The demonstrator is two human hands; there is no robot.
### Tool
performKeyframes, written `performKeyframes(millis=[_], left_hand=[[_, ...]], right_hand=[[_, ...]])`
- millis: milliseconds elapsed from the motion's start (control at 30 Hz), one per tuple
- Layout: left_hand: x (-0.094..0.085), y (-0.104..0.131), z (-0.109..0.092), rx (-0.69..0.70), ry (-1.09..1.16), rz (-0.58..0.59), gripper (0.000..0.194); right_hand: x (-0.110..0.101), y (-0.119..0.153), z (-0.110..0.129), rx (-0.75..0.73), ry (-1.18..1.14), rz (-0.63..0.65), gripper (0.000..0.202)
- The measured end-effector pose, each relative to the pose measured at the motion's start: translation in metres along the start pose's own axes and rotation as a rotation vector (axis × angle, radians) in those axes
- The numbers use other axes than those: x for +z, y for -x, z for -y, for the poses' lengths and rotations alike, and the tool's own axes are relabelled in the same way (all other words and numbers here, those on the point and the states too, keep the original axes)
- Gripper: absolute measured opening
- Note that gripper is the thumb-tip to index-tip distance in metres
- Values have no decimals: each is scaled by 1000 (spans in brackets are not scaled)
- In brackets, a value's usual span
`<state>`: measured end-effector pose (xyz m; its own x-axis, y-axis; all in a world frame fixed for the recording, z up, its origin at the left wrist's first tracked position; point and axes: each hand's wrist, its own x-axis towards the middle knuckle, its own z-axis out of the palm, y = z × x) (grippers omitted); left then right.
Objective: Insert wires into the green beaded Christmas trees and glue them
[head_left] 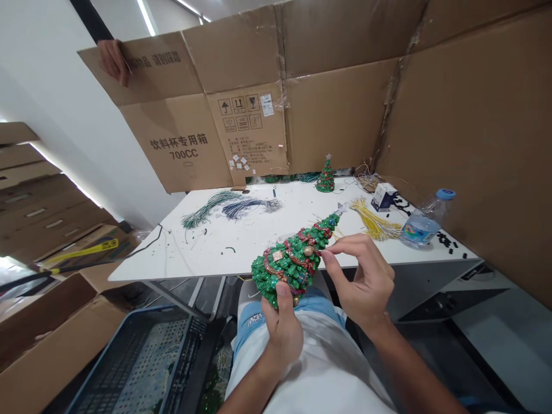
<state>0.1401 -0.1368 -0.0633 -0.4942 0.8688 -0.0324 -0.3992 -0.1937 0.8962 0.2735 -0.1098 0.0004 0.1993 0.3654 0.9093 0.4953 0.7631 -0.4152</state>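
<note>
A green glittery Christmas tree figurine (pixel 287 261) with red garlands, small ornaments and a silver star tip lies tilted over my lap, its top pointing up and right. My left hand (pixel 282 330) grips it near the base, thumb on the front. At the tree's right side, my right hand (pixel 362 276) has its thumb and index finger pinched together, touching or almost touching the branches by a gold ball. Whatever sits between those fingertips is too small to make out.
On the white table (pixel 207 253) lie green wires (pixel 211 208), blue wires (pixel 250 207) and yellow wires (pixel 377 221). A smaller tree figurine (pixel 325 177), a small box (pixel 383 196) and a water bottle (pixel 426 221) stand there. Cardboard (pixel 336 115) walls it in; another person's hand (pixel 114 62) holds its edge. A blue crate (pixel 133 356) sits lower left.
</note>
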Motion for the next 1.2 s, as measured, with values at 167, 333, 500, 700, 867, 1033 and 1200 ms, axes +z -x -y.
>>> performKeyframes(millis=[167,333,500,700,867,1033,1200], left_hand=[[2,-1,-2,94,-37,112,77],[4,2,-6,91,-14,147,78],[5,4,-6,83,26,183,77],[7,6,-7,112,28,142,75],[8,5,-7,160,-13,205,54],[4,5,-3,180,17,168,63],[1,8,2,134,54,127,68]], right_hand=[[0,1,-1,-46,46,24,21],[2,1,0,-40,45,10,23],[2,1,-1,-26,51,40,21],[3,1,1,-46,93,40,22],[7,3,4,-36,120,-3,23],[10,8,7,-17,113,-40,24],[13,14,10,-13,113,-77,28]])
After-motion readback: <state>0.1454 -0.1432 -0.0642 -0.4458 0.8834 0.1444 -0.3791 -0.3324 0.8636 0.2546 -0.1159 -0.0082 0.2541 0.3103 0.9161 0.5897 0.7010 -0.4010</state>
